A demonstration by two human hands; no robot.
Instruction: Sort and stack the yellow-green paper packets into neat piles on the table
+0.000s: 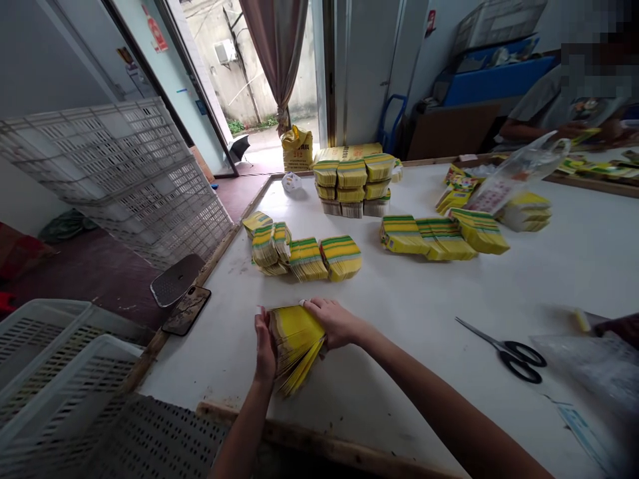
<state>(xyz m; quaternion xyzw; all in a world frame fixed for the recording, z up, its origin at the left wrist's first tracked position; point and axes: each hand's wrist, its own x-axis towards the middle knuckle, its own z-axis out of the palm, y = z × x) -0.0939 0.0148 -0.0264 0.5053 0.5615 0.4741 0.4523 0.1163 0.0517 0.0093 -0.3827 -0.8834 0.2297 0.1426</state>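
Observation:
Between my two hands a thick stack of yellow paper packets (299, 332) rests on the white table, its near sheets fanned out. My left hand (265, 346) presses along the stack's left side, fingers upright. From the right, my right hand (335, 321) grips the opposite side, thumb at the top edge. Just beyond, bundled stacks of green-and-yellow packets (304, 258) stand in a row. Farther right lies another row of such bundles (442, 237). At the back, more bundles (352, 183) are piled in layers.
Black-handled scissors (519, 359) lie open at right. A phone (187, 311) sits at the table's left edge. White plastic crates (120, 153) stand at left, with more crates (44, 359) below. A plastic bag (519, 173) is at right; a co-worker (544, 106) sits beyond it.

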